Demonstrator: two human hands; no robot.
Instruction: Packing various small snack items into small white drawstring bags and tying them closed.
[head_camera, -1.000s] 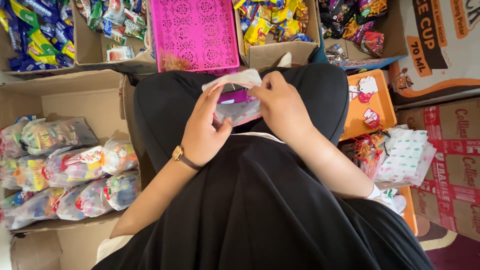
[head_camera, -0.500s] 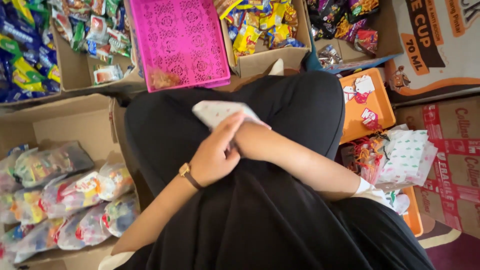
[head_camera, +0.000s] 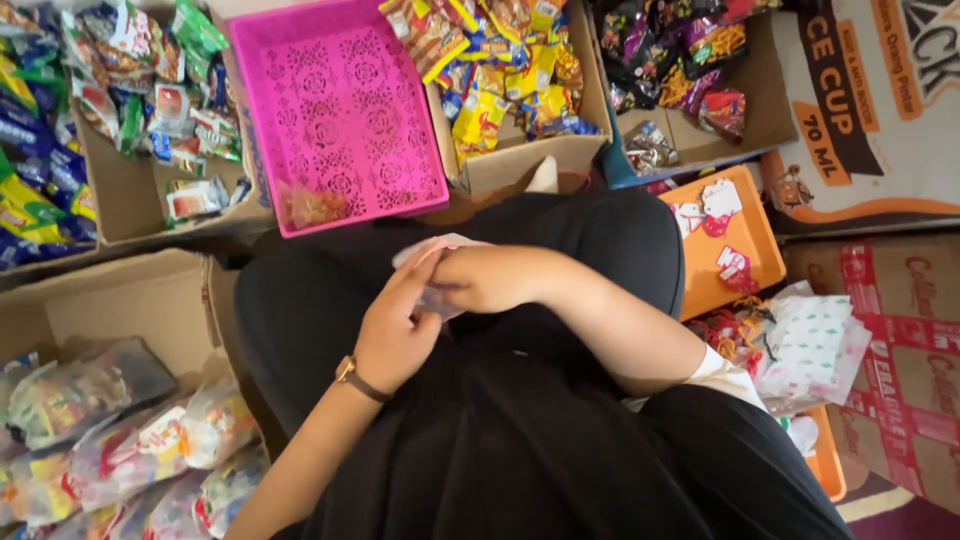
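I sit with a black skirt over my lap. My left hand (head_camera: 398, 330), a gold watch on its wrist, and my right hand (head_camera: 490, 279) meet over my lap and both grip a small clear plastic bag (head_camera: 432, 252). The bag is mostly hidden under my fingers; only its pale top edge and a bit below my right hand show. A pink perforated plastic tray (head_camera: 340, 110) lies just beyond my knees, with a small snack packet at its near left corner.
Cardboard boxes of colourful snack packets (head_camera: 500, 70) stand ahead and at the left (head_camera: 130, 130). Filled clear bags (head_camera: 110, 440) lie in a box at the lower left. An orange tray (head_camera: 725, 240) and patterned white plastic bags (head_camera: 810, 345) sit at my right.
My hands lowered the bag from raised in front of me onto my lap and closed over it. The view tilted, shifting the pink tray and boxes closer.
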